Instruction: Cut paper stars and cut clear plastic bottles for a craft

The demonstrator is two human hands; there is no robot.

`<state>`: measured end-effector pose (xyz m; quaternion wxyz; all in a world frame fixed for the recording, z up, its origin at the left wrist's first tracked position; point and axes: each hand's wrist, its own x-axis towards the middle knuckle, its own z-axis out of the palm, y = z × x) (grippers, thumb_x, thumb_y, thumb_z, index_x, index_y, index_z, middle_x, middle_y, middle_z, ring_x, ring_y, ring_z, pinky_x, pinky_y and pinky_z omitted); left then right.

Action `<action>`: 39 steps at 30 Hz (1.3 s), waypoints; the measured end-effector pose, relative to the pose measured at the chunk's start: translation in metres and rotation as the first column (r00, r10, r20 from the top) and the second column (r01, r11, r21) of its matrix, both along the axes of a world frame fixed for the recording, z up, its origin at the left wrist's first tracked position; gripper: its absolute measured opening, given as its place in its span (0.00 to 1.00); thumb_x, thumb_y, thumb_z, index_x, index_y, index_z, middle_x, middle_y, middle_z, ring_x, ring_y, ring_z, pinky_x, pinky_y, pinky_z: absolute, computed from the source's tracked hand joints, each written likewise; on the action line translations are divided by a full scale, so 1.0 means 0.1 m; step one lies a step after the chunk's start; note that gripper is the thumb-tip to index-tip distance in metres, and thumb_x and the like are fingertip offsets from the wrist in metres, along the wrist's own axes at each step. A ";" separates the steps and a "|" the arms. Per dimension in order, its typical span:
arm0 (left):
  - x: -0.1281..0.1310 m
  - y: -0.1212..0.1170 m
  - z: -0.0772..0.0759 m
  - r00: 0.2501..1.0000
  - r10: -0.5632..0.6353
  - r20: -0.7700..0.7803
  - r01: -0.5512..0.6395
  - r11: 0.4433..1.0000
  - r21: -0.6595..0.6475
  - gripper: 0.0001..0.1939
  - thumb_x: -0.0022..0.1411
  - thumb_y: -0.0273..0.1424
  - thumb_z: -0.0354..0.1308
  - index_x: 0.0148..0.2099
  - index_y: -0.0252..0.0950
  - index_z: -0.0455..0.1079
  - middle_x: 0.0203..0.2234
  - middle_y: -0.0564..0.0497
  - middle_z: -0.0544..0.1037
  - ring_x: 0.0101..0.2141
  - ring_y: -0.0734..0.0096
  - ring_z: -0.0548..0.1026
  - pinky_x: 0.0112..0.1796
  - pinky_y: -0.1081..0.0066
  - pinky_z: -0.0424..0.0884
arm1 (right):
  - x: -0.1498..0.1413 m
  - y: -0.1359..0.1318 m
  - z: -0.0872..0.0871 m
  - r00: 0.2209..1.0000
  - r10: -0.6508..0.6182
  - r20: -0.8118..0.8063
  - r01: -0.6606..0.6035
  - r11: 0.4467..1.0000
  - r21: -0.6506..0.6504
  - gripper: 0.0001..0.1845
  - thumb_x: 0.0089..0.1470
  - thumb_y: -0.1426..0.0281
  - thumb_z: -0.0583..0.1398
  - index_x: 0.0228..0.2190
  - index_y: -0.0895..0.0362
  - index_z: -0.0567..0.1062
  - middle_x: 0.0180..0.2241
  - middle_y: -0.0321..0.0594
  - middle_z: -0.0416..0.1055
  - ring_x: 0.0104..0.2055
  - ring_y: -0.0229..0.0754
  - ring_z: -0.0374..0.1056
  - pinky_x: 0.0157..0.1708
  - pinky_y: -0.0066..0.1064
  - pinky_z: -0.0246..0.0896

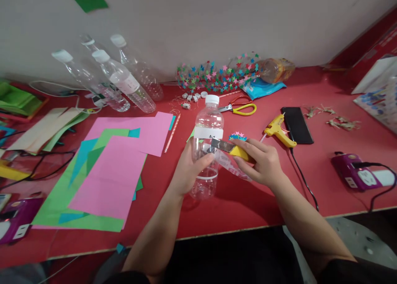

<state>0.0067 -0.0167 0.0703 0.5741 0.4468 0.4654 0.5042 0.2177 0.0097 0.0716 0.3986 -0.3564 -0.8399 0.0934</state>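
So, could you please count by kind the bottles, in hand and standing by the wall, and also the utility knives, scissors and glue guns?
Held bottle: 1
Standing bottles: 4
Utility knife: 1
Scissors: 1
Glue gun: 1
Total: 8

1 clear bottle [201,148]: white-capped, upright | 1 yellow cutter [233,148]: blade out, tip at bottle's front

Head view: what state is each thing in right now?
Held bottle: capped, upright
Left hand: gripping held bottle
Utility knife: blade extended
Right hand: gripping utility knife
Phone: screen dark
Glue gun: lying down, cord attached
Scissors: open or shut unclear
Rear bottles: capped, standing
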 end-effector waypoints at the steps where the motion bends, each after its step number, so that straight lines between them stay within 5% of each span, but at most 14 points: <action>1: 0.01 -0.01 0.01 1.000 0.011 -0.028 -0.011 1.000 0.015 0.23 0.56 0.35 0.63 0.53 0.39 0.65 0.47 0.44 0.75 0.49 0.54 0.75 0.44 0.58 0.75 | 0.00 0.00 0.00 1.000 -0.008 -0.004 0.008 1.000 0.003 0.17 0.59 0.69 0.58 0.48 0.62 0.74 0.32 0.43 0.73 0.25 0.36 0.64 0.24 0.30 0.61; 18: -0.01 -0.02 0.08 0.935 0.161 -0.317 -0.126 0.984 0.128 0.24 0.56 0.37 0.63 0.53 0.38 0.64 0.45 0.46 0.75 0.45 0.58 0.75 0.50 0.54 0.69 | -0.02 -0.01 -0.02 1.000 -0.014 0.018 0.014 1.000 -0.011 0.17 0.59 0.68 0.59 0.49 0.61 0.74 0.31 0.42 0.73 0.27 0.37 0.67 0.25 0.29 0.62; 33: -0.09 0.04 0.12 0.945 0.069 -0.320 -0.062 0.998 0.032 0.17 0.55 0.36 0.63 0.46 0.38 0.67 0.37 0.49 0.75 0.39 0.62 0.75 0.41 0.60 0.73 | -0.20 -0.02 -0.18 0.977 -0.213 0.000 0.212 0.972 0.096 0.17 0.61 0.66 0.58 0.50 0.59 0.73 0.32 0.42 0.73 0.29 0.39 0.69 0.28 0.28 0.63; 39: -0.10 0.06 0.10 0.910 0.101 -0.402 -0.103 0.995 0.017 0.18 0.56 0.38 0.62 0.46 0.38 0.65 0.36 0.49 0.76 0.35 0.64 0.76 0.38 0.62 0.72 | -0.30 -0.02 -0.20 0.978 -0.208 0.002 0.208 0.978 0.008 0.17 0.63 0.64 0.55 0.48 0.59 0.73 0.31 0.42 0.72 0.28 0.39 0.68 0.27 0.29 0.61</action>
